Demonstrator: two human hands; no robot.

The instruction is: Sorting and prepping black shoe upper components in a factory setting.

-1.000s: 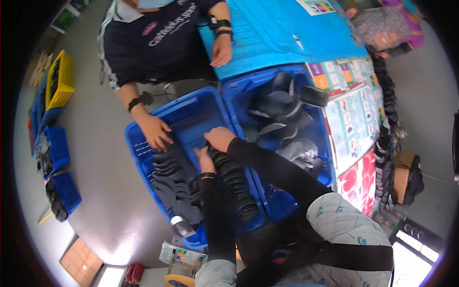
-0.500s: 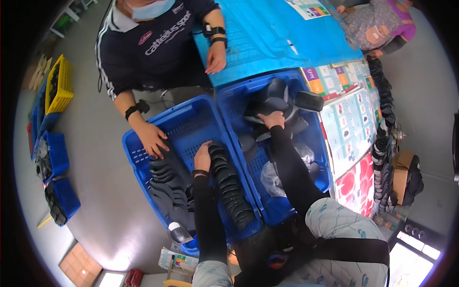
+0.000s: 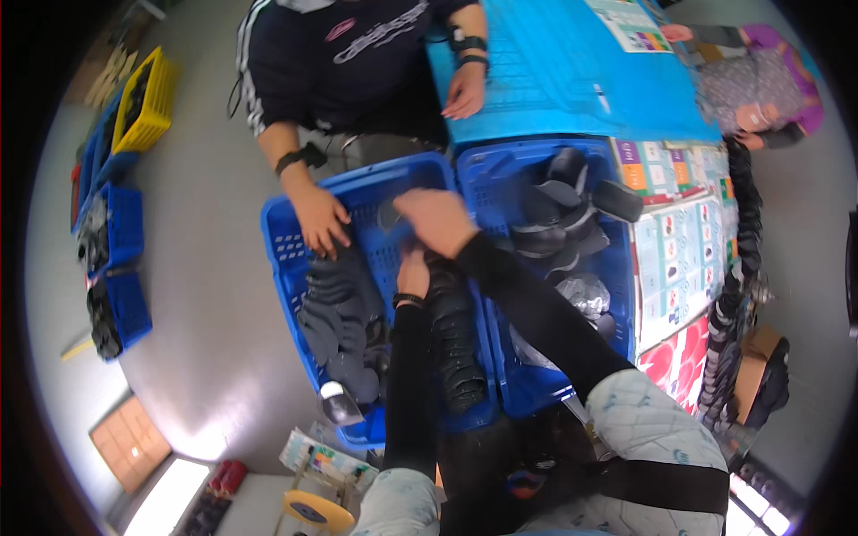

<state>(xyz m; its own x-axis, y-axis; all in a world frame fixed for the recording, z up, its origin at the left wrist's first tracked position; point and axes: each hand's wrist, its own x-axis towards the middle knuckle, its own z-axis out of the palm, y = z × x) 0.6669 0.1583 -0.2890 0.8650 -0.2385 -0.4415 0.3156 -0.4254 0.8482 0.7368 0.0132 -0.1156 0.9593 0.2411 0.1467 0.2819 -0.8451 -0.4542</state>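
My right hand (image 3: 438,221) reaches over the left blue crate (image 3: 295,297), its fingers closed on a dark curved piece (image 3: 388,215), blurred by motion. Just below it, my left hand (image 3: 413,275) is at the far end of a row of nested dark curved pieces (image 3: 456,335); its fingers are smeared and partly hidden. A co-worker's hand (image 3: 322,219) rests at the far end of a second row of dark pieces (image 3: 331,304) in the same crate. Loose dark pieces (image 3: 559,210) lie heaped in the right blue crate (image 3: 626,308), beside crumpled clear plastic (image 3: 585,295).
Beyond the crates is a blue-covered table (image 3: 545,80), where the co-worker's other hand (image 3: 465,89) hangs by the edge. Printed sheets (image 3: 675,259) border the right crate. Another person (image 3: 760,89) is at the far right. Yellow (image 3: 147,103) and blue (image 3: 125,223) crates stand at left.
My right hand has left the heap in the right crate and moved left, close to my left hand, bringing a dark curved piece. The whole view has shifted slightly.
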